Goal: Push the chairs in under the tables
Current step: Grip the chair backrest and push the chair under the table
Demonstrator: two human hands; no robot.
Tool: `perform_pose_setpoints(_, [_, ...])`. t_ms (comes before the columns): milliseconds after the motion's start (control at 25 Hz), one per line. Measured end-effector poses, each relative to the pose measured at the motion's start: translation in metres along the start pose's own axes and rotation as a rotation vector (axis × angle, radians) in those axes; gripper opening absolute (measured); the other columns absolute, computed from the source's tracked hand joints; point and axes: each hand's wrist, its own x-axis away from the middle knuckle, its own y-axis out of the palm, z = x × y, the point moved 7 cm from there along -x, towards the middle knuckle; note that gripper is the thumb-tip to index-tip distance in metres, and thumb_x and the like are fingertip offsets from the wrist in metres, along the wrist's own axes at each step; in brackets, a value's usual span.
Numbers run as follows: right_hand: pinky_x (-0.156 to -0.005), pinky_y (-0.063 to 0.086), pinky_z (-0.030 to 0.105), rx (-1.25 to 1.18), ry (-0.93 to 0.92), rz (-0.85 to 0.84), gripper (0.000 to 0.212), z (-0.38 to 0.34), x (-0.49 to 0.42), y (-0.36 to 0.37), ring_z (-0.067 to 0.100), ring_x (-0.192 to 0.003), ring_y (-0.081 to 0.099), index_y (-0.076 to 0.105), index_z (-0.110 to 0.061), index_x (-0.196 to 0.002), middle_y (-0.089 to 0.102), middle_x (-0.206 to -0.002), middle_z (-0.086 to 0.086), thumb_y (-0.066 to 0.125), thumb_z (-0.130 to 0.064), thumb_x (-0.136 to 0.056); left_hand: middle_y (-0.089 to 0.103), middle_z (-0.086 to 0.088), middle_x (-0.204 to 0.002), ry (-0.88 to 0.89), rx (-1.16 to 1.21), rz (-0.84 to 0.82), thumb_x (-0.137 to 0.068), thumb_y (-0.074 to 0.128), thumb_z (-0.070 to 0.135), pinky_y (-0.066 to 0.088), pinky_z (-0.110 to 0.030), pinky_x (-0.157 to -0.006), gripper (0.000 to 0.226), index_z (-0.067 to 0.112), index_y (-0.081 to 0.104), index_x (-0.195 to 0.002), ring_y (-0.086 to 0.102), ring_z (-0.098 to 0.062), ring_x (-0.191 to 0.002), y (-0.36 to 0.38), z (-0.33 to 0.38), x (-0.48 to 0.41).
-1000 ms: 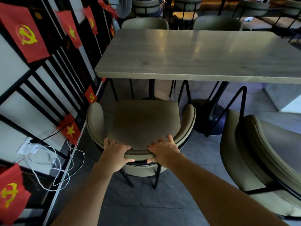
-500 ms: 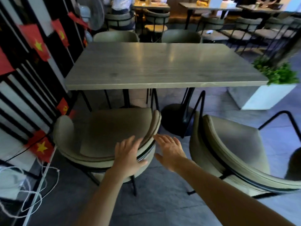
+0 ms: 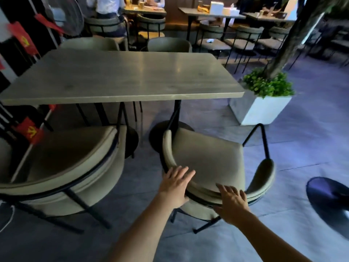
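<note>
A grey wooden table stands in front of me. Two olive padded chairs face it from my side. The left chair sits partly under the table edge. The right chair stands back from the table and is turned askew. My left hand lies flat with spread fingers on the left part of its curved backrest. My right hand is open at the middle of the backrest rim, touching or just short of it.
A white planter with green leaves and a tree trunk stands right of the table. A dark round table base lies on the floor at the right. Red flags on a black railing line the left. Other tables, chairs and seated people fill the back.
Both hands let go of the left chair's backrest and moved right to the right chair. My view has swung right with them.
</note>
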Motion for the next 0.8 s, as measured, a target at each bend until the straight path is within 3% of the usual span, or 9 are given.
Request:
perform_pose_setpoints(160, [-0.118, 0.000, 0.047, -0.013, -0.118, 0.041, 0.049, 0.030, -0.005, 0.005, 0.018, -0.139, 0.027, 0.041, -0.031, -0.136, 0.044, -0.142, -0.008, 0.054, -0.033, -0.090, 0.049, -0.005, -0.135, 0.013, -0.107, -0.016, -0.080, 0.066, 0.037, 0.001, -0.042, -0.120, 0.056, 0.017, 0.048, -0.129, 0.028, -0.025, -0.138, 0.018, 0.023, -0.031])
perform_pose_setpoints(280, [-0.114, 0.010, 0.048, -0.029, -0.151, 0.056, 0.035, 0.033, -0.013, 0.008, 0.020, -0.128, 0.035, 0.051, -0.033, -0.126, 0.052, -0.129, -0.010, 0.053, -0.030, -0.091, 0.066, -0.004, -0.104, 0.103, -0.110, 0.119, -0.073, 0.073, 0.038, 0.018, -0.037, -0.116, 0.038, 0.014, 0.064, -0.101, 0.055, -0.025, -0.108, 0.014, 0.023, -0.032])
perform_pose_setpoints(400, [-0.102, 0.020, 0.044, -0.062, -0.195, 0.101, 0.027, 0.036, -0.013, 0.010, 0.022, -0.116, 0.044, 0.059, -0.031, -0.115, 0.060, -0.115, -0.009, 0.058, -0.027, -0.088, 0.068, 0.002, -0.079, 0.117, -0.137, 0.164, -0.056, 0.083, 0.042, 0.029, -0.030, -0.095, 0.038, 0.016, 0.068, -0.079, 0.063, -0.022, -0.083, 0.014, 0.026, -0.029])
perform_pose_setpoints(520, [-0.090, 0.025, 0.042, -0.110, -0.273, 0.178, 0.023, 0.039, -0.013, 0.007, 0.025, -0.104, 0.054, 0.066, -0.027, -0.101, 0.066, -0.099, -0.006, 0.069, -0.020, -0.080, 0.066, -0.002, -0.097, 0.055, -0.076, 0.122, -0.071, 0.075, 0.038, 0.025, -0.032, -0.103, 0.036, 0.011, 0.065, -0.094, 0.056, -0.023, -0.099, 0.014, 0.028, -0.025])
perform_pose_setpoints(640, [-0.095, 0.020, 0.039, -0.090, -0.310, 0.103, 0.026, 0.043, -0.020, 0.003, 0.020, -0.111, 0.047, 0.064, -0.029, -0.110, 0.063, -0.107, -0.009, 0.064, -0.023, -0.085, 0.061, -0.002, -0.110, -0.024, -0.078, 0.064, -0.082, 0.064, 0.039, 0.022, -0.039, -0.111, 0.036, 0.011, 0.058, -0.104, 0.047, -0.022, -0.112, 0.016, 0.031, -0.020])
perform_pose_setpoints(800, [-0.096, 0.017, 0.036, -0.033, -0.404, 0.047, 0.031, 0.039, -0.043, -0.008, 0.019, -0.115, 0.043, 0.060, -0.032, -0.118, 0.060, -0.114, -0.012, 0.060, -0.026, -0.087, 0.057, 0.000, -0.114, -0.123, -0.059, 0.031, -0.084, 0.059, 0.044, 0.017, -0.043, -0.110, 0.037, 0.014, 0.054, -0.106, 0.043, -0.020, -0.116, 0.019, 0.027, -0.022])
